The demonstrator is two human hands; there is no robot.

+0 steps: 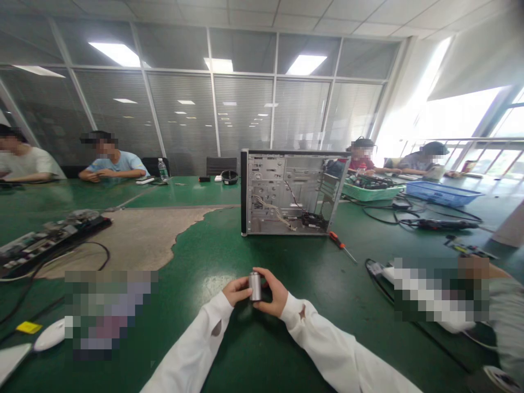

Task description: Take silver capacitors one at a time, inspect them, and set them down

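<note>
Between my two hands, a small silver metal cylinder (255,287) stands roughly upright; its exact kind is too small to tell. My left hand (236,290) has its fingers closed against the cylinder's left side. On the other side, my right hand (275,295) curves round it, fingertips at the top and thumb low down. Beyond my hands stands an open computer case (292,191), its bare metal inside showing loose wires and a black fan (313,219). A screwdriver (343,246) with an orange-red handle lies by the case's lower right corner.
On the green table (213,245) are a circuit-board assembly (53,240) and white mouse (49,334) at left. A green basket (372,191), a blue basket (442,192) and cables lie at right. A co-worker's sleeve (507,311) is at near right; several people sit around.
</note>
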